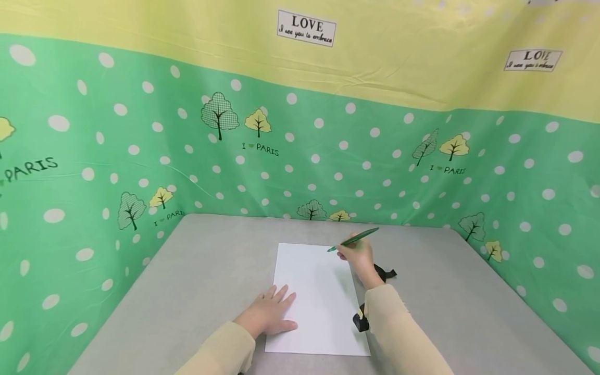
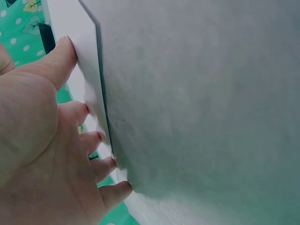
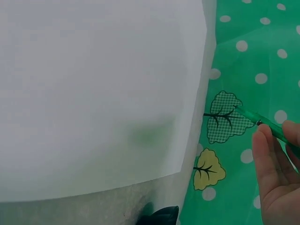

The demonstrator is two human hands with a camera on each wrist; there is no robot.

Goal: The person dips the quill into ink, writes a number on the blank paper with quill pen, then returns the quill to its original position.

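A blank white sheet of paper lies on the grey table in the head view. My left hand rests spread on its left edge, fingers fairly straight; the left wrist view shows the fingertips touching along the border of the sheet. Over the far right part of the paper, my right hand pinches a green pen, its tip pointing left. From the right wrist, the pen appears held between thumb and fingers, apart from the paper.
A black object sits at the paper's right edge, partly behind the right sleeve. Another black strap-like piece shows beside the right wrist. Green polka-dot curtain encloses the grey table at the back and sides.
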